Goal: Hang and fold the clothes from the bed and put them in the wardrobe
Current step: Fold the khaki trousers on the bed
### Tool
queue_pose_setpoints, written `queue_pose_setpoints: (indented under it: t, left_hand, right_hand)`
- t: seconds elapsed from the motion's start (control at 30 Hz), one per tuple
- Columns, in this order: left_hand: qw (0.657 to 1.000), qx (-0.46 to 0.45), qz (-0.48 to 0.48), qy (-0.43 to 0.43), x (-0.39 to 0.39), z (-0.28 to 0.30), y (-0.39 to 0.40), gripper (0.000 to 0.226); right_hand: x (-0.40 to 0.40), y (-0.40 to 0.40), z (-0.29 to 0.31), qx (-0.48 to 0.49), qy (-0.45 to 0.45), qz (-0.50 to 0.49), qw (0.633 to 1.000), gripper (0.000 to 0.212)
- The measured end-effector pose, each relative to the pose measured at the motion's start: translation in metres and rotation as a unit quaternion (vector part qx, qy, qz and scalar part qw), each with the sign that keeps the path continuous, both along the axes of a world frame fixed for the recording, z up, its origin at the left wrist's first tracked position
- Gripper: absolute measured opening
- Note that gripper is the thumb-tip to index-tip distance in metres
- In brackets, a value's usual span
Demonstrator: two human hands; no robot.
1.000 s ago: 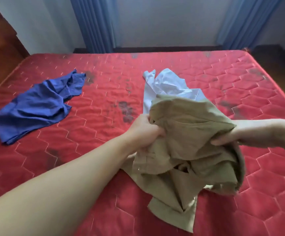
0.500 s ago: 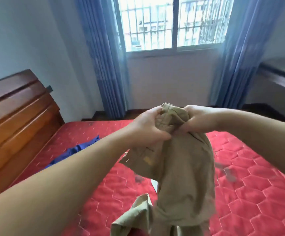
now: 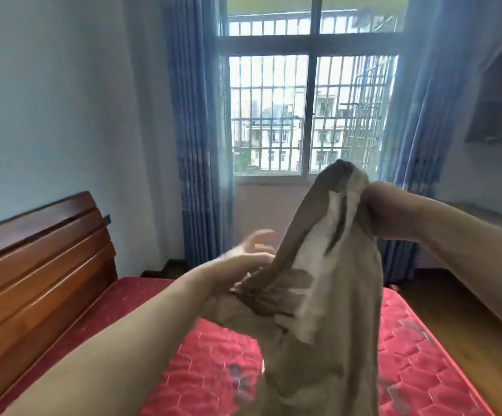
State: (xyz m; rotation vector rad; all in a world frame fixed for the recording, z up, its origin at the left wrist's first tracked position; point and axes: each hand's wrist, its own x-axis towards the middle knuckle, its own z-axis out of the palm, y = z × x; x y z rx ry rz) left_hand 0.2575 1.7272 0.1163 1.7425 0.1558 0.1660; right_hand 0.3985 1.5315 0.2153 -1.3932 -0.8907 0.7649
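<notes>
Hanging crumpled from the right hand (image 3: 378, 202), khaki garment (image 3: 327, 280); left hand (image 3: 243, 259) fingers spread.

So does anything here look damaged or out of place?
The red mattress has dark smudgy stains near its middle and no sheet. The khaki garment hangs bunched, pale lining showing, as if partly inside out.

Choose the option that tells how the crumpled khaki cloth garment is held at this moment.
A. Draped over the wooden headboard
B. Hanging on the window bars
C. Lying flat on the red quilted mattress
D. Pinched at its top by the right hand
D: the right hand grips the crumpled khaki cloth garment at its raised top, while the left hand is spread, blurred, beside it.
</notes>
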Motion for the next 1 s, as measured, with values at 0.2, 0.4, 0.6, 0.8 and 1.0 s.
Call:
queue_pose_setpoints:
  t: [0.2,0.4,0.6,0.8,1.0]
  left_hand:
    - [0.982,-0.041,-0.149,0.105,-0.013,-0.027,-0.019,0.058]
    - [0.917,0.374,-0.063,0.121,-0.021,-0.061,-0.033,0.024]
    - [0.977,0.173,0.094,0.075,-0.021,-0.044,-0.006,0.020]
    - [0.991,0.055,0.120,-0.013,-0.012,0.033,-0.003,0.020]
    - [0.991,0.034,0.132,0.001,-0.006,0.051,-0.014,0.027]
  right_hand:
    - [-0.006,-0.011,0.013,0.027,0.000,-0.152,0.988,0.029]
    - [-0.009,-0.027,0.016,0.042,0.029,-0.239,0.970,0.019]
    - [0.007,-0.056,0.021,-0.089,-0.153,-0.387,0.905,0.029]
    - [0.002,-0.070,-0.010,-0.269,-0.388,-0.295,0.831,0.051]
    - [-0.018,-0.043,-0.052,-0.181,-0.412,-0.249,0.858,0.039]
